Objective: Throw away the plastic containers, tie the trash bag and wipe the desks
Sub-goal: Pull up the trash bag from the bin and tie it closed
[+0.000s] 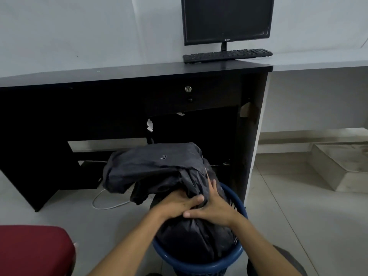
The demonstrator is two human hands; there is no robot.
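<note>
**Bunching the Bag's Neck for a Knot**

Grips the gathered neck of the black trash bag (191, 242) with the left hand (177, 205), fingers curled round the bunched plastic, seemingly to hold the mouth closed. Lays the right hand (216, 208) against the same bunch, fingers nearly straight up the twisted plastic and thumb stretched across toward the left hand, probably to steady the twist and press the load down. Works with both hands touching, right over the middle of the bag, where a knot would have to sit.

Leaves a broad loose flap (151, 164) hanging out beyond the hands toward the desk: spare plastic, likely enough for tying. Seats the bag inside the blue bin (199, 265) on the floor, so that the rim props the load upright and frees both hands for the neck. Shows no plastic containers; cannot tell whether any lie inside the bag. Points, as a judgement, to the tying step in hand, with no knot made yet and the wiping not begun.

Faces a black desk (119, 74) straight ahead, with a dark monitor (227, 18) and a keyboard (227, 55) at its right end. Has a white cable (105, 204) looping on the floor beneath it and a red seat (33, 250) at the near left.
</note>
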